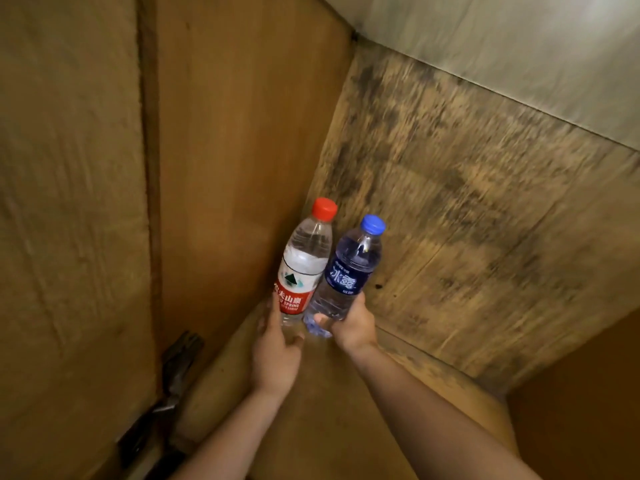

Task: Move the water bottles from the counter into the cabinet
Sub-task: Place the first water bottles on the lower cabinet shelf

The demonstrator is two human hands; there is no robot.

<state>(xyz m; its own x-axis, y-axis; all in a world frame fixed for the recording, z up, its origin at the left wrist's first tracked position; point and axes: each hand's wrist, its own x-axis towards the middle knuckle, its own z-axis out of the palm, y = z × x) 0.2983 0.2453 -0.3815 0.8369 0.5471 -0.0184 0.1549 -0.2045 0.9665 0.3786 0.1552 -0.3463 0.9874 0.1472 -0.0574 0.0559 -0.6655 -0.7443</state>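
hands: left hand (277,355) red-capped bottle (304,261) | right hand (351,327) blue-capped bottle (349,271) | bases hidden

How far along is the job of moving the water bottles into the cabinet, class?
Done: both bottles are off the counter and inside the wooden cabinet. In hand: the left hand grips the red-capped bottle; the right hand grips the blue-capped bottle, side by side. Left: setting them down and letting go. The counter is out of view, so remaining bottles cannot be judged.
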